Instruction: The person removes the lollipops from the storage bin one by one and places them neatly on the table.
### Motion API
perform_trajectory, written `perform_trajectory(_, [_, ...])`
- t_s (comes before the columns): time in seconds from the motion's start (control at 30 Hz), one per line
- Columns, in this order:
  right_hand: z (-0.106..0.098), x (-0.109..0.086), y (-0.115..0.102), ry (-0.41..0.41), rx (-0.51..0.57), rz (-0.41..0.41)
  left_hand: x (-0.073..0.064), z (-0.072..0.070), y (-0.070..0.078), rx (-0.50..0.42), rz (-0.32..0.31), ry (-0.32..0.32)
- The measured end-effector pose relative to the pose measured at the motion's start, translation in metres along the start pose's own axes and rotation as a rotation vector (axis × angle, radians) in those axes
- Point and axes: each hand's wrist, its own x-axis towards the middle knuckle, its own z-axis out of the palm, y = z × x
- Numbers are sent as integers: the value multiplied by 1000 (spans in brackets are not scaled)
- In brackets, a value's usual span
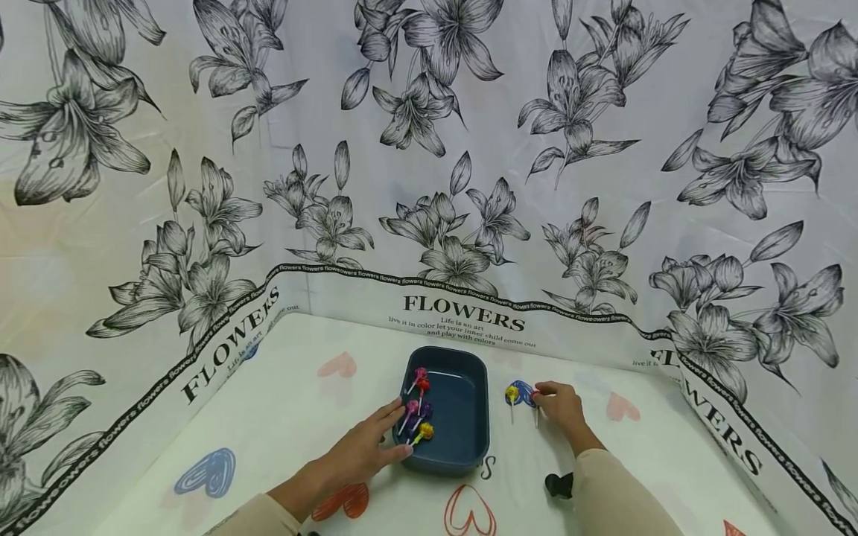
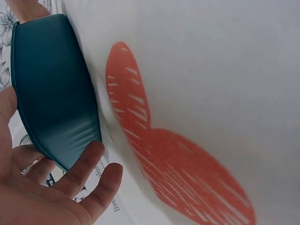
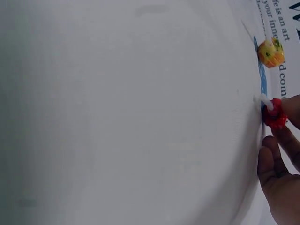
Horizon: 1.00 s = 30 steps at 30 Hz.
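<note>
A dark blue rectangular dish [image 1: 485, 402] holds several wrapped lollipops along its left side, pink, red, purple and yellow. My left hand [image 1: 358, 449] rests against the dish's left side, with the thumb by the near rim. In the left wrist view, the left hand's fingers [image 2: 79, 168] lie extended along the outer wall. Right of the dish, my right hand [image 1: 561, 406] pinches a red lollipop [image 3: 274, 114] by its wrapped head between thumb and fingertip, its white stick pointing away from the fingers. Beside it a yellow lollipop [image 1: 512, 392] lies on the cloth.
A small black object [image 1: 558, 485] lies near the right forearm. The white tablecloth [image 1: 375, 346] carries printed hearts. Behind and on both sides hangs a flower-printed curtain [image 1: 462, 301].
</note>
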Motion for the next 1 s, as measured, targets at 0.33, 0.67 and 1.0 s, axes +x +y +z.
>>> perform_trajectory(0.33, [-20,4,-14,16,75,-11,1,-2,-2,-15,-3,9])
perform_trajectory(0.67, [-40,7,-47,51,281,-95,1,-2,0,-8,-7,0])
perform_trajectory(1.0, [-54,-10,-114,40,538,-251,1,-2,3,-24,12,2])
